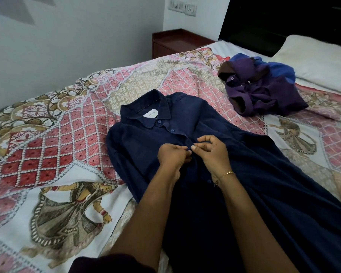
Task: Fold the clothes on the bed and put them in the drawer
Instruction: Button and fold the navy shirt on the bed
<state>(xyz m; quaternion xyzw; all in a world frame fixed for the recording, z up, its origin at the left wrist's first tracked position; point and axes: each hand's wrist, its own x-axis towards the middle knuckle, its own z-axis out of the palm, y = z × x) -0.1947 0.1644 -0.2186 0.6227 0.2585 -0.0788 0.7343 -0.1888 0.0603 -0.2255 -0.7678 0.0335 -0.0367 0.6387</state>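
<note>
A navy blue button-up shirt point(254, 170) lies flat and face up on the patterned bedspread point(57, 150), collar pointing away from me. My left hand point(172, 157) and my right hand point(213, 152) meet at the shirt's front placket, below two fastened buttons. Each hand pinches the fabric edge there, around a small button. A crumpled pile of purple and blue clothes point(262, 87) sits at the far right of the bed. No drawer front shows clearly.
A dark red bedside cabinet point(175, 43) stands against the wall beyond the bed. A white pillow point(319, 60) and dark headboard point(274, 22) are at the upper right. Wall switches point(182, 6) sit above the cabinet.
</note>
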